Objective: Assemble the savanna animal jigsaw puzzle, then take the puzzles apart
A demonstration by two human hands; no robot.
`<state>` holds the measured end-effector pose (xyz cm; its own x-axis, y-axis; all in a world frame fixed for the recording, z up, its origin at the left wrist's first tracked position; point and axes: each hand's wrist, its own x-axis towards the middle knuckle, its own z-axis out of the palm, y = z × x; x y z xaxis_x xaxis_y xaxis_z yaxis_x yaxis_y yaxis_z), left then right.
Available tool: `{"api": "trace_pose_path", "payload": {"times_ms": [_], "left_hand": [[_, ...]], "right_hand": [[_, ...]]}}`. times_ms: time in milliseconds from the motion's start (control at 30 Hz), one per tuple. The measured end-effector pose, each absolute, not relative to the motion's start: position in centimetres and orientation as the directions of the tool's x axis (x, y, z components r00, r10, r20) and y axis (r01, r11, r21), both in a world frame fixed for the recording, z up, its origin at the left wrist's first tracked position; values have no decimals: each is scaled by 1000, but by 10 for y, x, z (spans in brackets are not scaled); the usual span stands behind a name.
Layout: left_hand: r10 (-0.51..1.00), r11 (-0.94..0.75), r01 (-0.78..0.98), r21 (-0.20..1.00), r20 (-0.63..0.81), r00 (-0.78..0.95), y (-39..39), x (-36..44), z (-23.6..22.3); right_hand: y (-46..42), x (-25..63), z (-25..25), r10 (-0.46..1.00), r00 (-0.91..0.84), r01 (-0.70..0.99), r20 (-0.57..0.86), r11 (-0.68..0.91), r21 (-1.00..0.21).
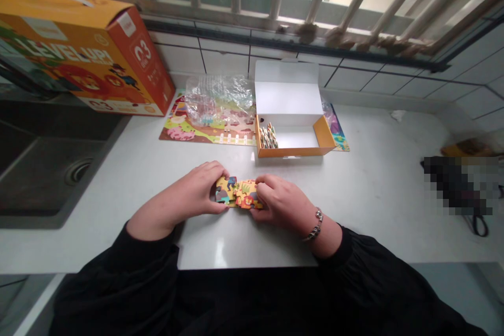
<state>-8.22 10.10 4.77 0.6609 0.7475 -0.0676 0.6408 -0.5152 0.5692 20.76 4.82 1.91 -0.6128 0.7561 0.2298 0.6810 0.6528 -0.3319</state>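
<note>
Colourful jigsaw puzzle pieces (244,195) with a yellow ground and small pictures are gathered between my two hands, just above or on the white counter. My left hand (200,189) grips the pieces at their left end, thumb at the near edge and fingers at the far edge. From the other side my right hand (277,199), with a bracelet at the wrist, has its curled fingers on the right end. Some pieces overlap in the middle. Behind them stands an open orange and white box (293,152), with more puzzle pieces (268,136) upright in its left end.
A large orange box (137,63) stands at the back left beside a dark sink (59,168). Printed sheets (189,128) lie under crumpled clear plastic (220,97) and the open box. A blurred dark object (452,184) lies at the right. Window bars run along the back.
</note>
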Motion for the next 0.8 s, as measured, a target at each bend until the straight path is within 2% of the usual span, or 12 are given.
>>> {"api": "trace_pose_path", "payload": {"times_ms": [233,533,800], "left_hand": [[771,-456,668,588,-113,626,99,-82,48],[780,-420,655,628,-119,614,97,-83,51],[731,-524,616,588,-60,679,99,-75,47]], "right_hand": [[50,212,16,740,-578,634,344,673,-382],[52,216,26,801,-498,582,331,592,-557],[53,221,30,783,-482,565,393,620,-544]]}}
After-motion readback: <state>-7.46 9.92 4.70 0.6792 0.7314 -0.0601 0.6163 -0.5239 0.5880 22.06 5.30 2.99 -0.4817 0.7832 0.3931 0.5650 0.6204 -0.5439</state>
